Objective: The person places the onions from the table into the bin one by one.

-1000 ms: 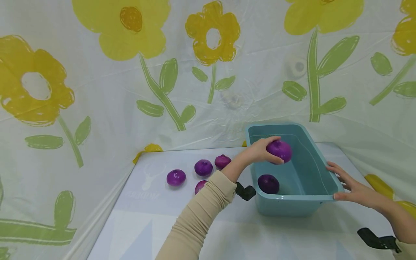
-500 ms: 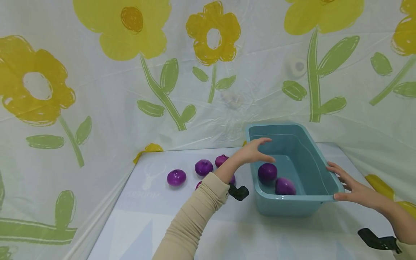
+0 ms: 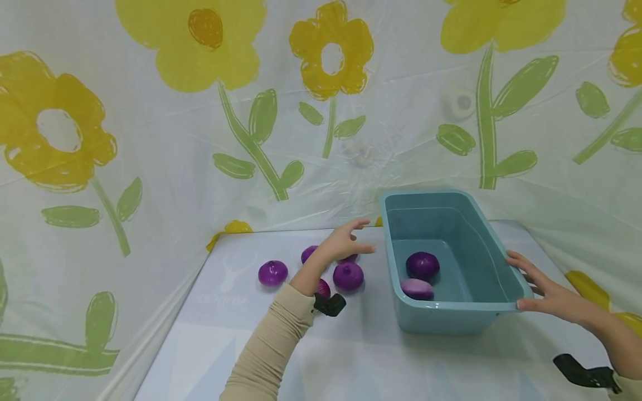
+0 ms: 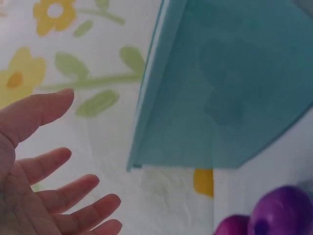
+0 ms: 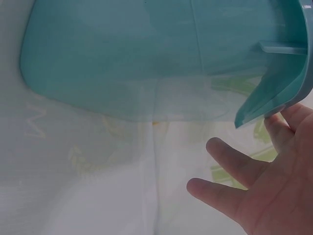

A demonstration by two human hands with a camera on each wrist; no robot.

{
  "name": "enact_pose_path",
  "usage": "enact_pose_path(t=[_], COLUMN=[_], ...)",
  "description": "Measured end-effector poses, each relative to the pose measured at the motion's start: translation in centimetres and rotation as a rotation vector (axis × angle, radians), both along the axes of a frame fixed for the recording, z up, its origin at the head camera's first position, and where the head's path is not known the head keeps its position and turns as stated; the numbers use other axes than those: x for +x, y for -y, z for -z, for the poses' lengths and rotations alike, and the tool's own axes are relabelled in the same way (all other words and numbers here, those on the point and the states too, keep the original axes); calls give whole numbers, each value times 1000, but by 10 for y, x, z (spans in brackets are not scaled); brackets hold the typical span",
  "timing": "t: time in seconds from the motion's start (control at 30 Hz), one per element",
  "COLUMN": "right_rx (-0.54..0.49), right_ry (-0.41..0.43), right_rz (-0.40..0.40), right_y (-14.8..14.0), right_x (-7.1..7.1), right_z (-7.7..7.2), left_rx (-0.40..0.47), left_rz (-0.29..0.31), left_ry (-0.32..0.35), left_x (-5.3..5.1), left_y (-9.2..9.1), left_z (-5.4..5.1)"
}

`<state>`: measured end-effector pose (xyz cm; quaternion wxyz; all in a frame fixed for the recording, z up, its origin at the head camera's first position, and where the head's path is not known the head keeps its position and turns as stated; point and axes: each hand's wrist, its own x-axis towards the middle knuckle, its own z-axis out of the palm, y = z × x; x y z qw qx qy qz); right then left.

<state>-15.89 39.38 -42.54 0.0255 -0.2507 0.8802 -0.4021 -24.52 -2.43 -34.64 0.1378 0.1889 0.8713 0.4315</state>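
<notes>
Two red onions lie in the near left part of a blue-green plastic tub (image 3: 463, 306): a dark one (image 3: 422, 265) and a paler one (image 3: 417, 289) by the near wall. My left hand (image 3: 343, 243) is held in the air left of the tub, fingers spread and holding nothing; the left wrist view shows its bare palm. Under and around it several red onions (image 3: 348, 277) rest on the table, some partly hidden by the hand and forearm. At the tub's near right corner, my right hand (image 3: 554, 293) holds the rim between thumb and forefinger, other fingers extended.
Apart at the left of the group sits another red onion (image 3: 273, 273). The white table (image 3: 200, 345) ends at a hanging sheet (image 3: 165, 139) printed with yellow flowers, close behind the tub. Black straps are on both wrists.
My left hand let go of a red onion inside the tub, then moved left out over the table. The two onions in the tub rolled and swapped places. My right hand stayed on the rim.
</notes>
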Motion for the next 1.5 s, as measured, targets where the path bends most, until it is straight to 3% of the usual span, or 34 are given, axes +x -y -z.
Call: enact_pose_path(t=[0.2,0.33,0.5,0.63,0.8,1.1,1.5], right_rx=[7,12,9,10,14,12,16], right_ry=[9,10,13,13,9,13,-10], right_rz=[11,18,22,22,23,27,20], right_y=[0,-1,-1,0,1,1,4], right_x=[1,1,2,2,2,2,2], right_z=[-1,0,0,0,0,-1,-2], left_rx=[-10,-66,-159,-194,-223,-217,-121], left_rz=[-116,-162,-180,-233,-281,-251,-285], left_ry=[5,-28,-80,-103,-111,-135,-103], left_x=[3,10,20,28,35,41,42], left_y=[38,55,68,75,82,89,94], left_z=[20,42,76,103,127,146,162])
